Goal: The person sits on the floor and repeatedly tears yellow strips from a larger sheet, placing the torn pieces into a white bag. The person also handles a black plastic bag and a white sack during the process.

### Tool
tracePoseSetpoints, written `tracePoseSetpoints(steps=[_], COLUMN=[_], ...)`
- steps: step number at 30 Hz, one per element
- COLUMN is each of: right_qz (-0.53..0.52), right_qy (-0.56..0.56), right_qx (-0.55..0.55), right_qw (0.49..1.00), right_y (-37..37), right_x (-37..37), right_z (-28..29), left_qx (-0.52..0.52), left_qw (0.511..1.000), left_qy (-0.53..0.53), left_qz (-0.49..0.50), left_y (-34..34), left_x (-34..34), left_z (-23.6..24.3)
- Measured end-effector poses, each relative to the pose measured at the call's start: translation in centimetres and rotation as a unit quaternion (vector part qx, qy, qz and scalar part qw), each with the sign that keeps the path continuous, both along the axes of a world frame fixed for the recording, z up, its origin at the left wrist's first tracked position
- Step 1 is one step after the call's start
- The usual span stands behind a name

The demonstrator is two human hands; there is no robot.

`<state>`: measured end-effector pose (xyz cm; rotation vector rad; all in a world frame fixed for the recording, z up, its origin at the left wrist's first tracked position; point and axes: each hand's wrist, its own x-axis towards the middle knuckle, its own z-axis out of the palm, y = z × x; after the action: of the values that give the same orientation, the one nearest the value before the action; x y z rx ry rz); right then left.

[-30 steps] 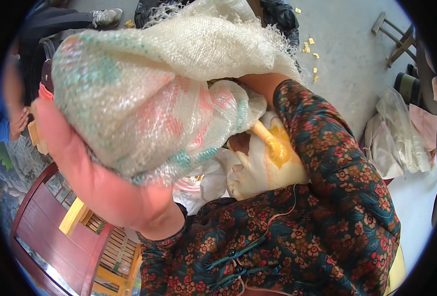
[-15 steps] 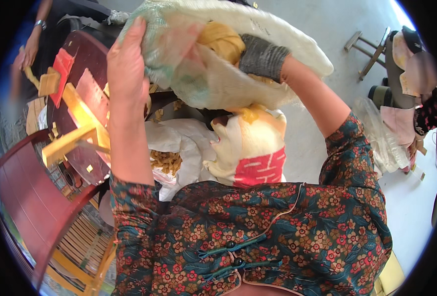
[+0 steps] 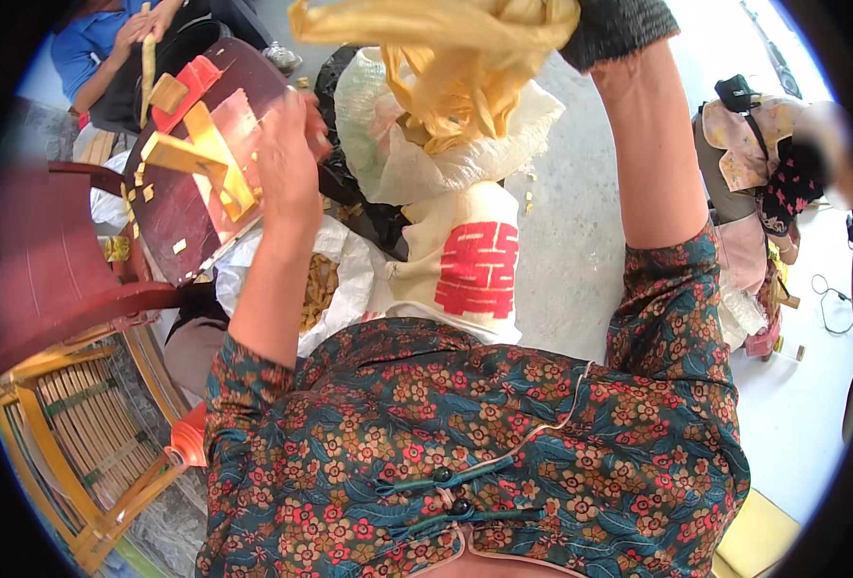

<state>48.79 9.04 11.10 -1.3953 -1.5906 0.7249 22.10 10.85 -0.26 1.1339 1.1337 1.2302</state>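
Observation:
My right hand (image 3: 622, 29), in a dark grey knit glove, is closed on a bundle of long, limp, yellow-tan strips (image 3: 484, 72). The strips dangle over the mouth of a pale woven sack (image 3: 518, 159). My left hand (image 3: 293, 130) is bare, seems to hold nothing, and has its fingers apart beside a dark red board (image 3: 171, 217). On that board sit a wooden frame (image 3: 190, 154) and a red block (image 3: 193, 82). A white bag (image 3: 349, 255) of tan cut pieces (image 3: 318, 294) rests below my left forearm.
A cream cloth with a red pattern (image 3: 479, 260) lies before my lap. At upper left another person's hands (image 3: 137, 34) hold a tan stick (image 3: 147, 72). A red chair (image 3: 46, 250) and a slatted bamboo chair (image 3: 89, 424) are at left. Another person (image 3: 754, 154) is at right.
My right hand has come out of the sack, lifting the yellow-tan strips. My left hand has let go of the sack, which now sits lower. The other person's hands have moved up.

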Motion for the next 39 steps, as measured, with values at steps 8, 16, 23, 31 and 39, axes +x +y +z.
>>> tracePoseSetpoints(steps=[8, 16, 23, 31, 39], right_qz=[0.005, 0.008, 0.040, 0.041, -0.029], right_qy=[-0.024, -0.069, -0.113, -0.119, -0.087], right_qx=[0.078, 0.056, 0.011, 0.011, 0.078], right_qw=[0.997, 0.996, 0.993, 0.992, 0.993], right_y=[-4.2, -7.5, -6.5, -5.4, -3.8], right_x=[-4.0, -8.3, -10.6, -10.1, -5.7], right_z=[3.4, -1.3, -12.0, -16.4, -10.1], left_qx=[-0.160, 0.281, 0.228, 0.104, 0.124], left_qw=[0.965, 0.939, 0.910, 0.949, 0.915], left_qy=[-0.206, -0.182, -0.071, 0.080, -0.013], left_qz=[-0.014, -0.082, -0.340, -0.286, -0.383], left_y=[-5.9, -5.5, -6.2, -13.0, -14.3], left_x=[-3.9, -6.3, -4.5, -5.5, -2.6], left_z=[-4.5, 3.0, -3.8, -8.3, -8.4])
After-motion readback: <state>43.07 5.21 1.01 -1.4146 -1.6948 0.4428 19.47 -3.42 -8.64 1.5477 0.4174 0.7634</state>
